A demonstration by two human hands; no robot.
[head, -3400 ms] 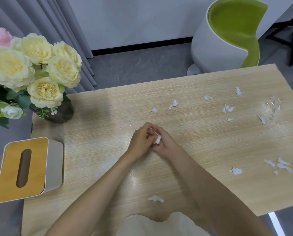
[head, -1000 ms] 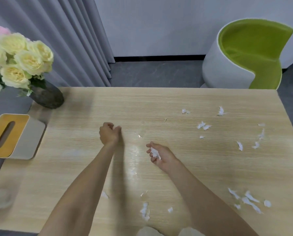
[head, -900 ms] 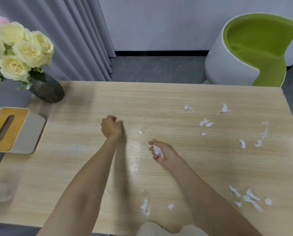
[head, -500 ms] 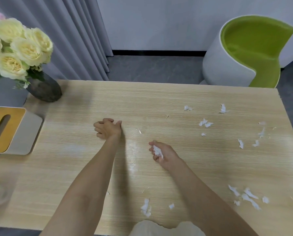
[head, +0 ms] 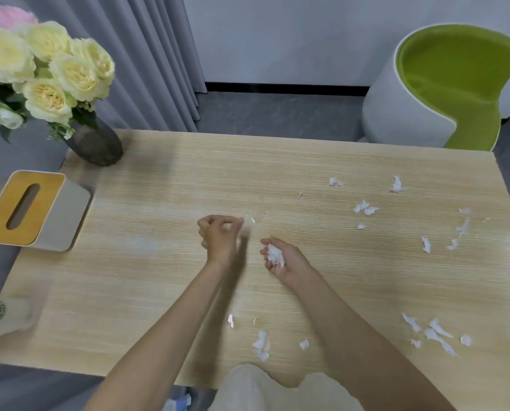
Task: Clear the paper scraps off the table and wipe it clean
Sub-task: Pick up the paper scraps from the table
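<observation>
Right hand (head: pixel 286 264) turned palm-up, fingers loosely curled round wad of scraps (head: pixel 274 255) — judged to be cupped so gathered pieces are kept together. Left hand (head: pixel 219 237) held just beside it, fingers curled toward thumb as for pinch; whether anything is pinched cannot be told — blurred. Loose paper scraps (head: pixel 261 347) left on table (head: pixel 129 292) between forearms; more beyond right hand, more well right of right forearm. Tissue box (head: pixel 31 209) set well left of left hand, likely kept for wiping.

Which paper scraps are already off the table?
The white wad of scraps in the right hand; the rest lie loose on the table.
</observation>
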